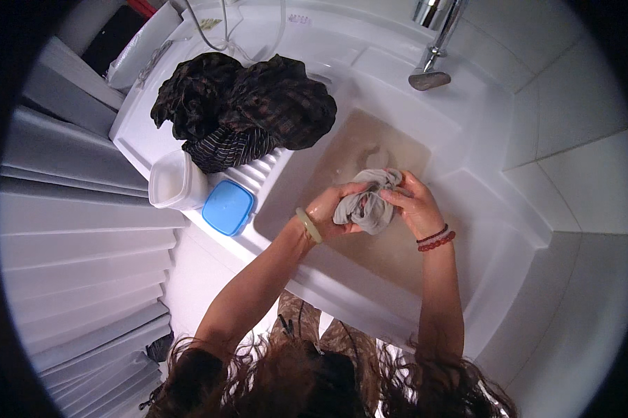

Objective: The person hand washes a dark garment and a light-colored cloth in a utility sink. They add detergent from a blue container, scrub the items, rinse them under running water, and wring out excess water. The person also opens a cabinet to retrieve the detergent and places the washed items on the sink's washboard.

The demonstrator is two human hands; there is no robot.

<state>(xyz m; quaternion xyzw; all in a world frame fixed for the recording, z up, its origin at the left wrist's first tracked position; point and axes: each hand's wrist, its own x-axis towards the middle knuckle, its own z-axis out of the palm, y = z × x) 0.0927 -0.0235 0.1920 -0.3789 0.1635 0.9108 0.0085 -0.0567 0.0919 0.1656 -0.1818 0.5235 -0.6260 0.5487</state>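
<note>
Between my two hands is a bunched, wet-looking grey cloth (374, 209), held up over the basin. My left hand (330, 208) grips its left side, the thumb on top. On the opposite side, my right hand (417, 204) pinches the cloth between thumb and fingers. Below lies murky brownish water (371, 133) in a white laundry sink (502, 209). A round drain fitting (379, 157) shows dimly through the water, just beyond the cloth. The undersides of both hands are hidden.
Dark crumpled clothes (251, 104) are heaped on the ribbed drainboard at left. Near its front edge sit a white plastic tub (170, 180) and a blue lid (228, 208). A chrome faucet (430, 78) overhangs the back right. A pleated curtain (84, 245) hangs at left; tiled wall (590, 183) borders the right.
</note>
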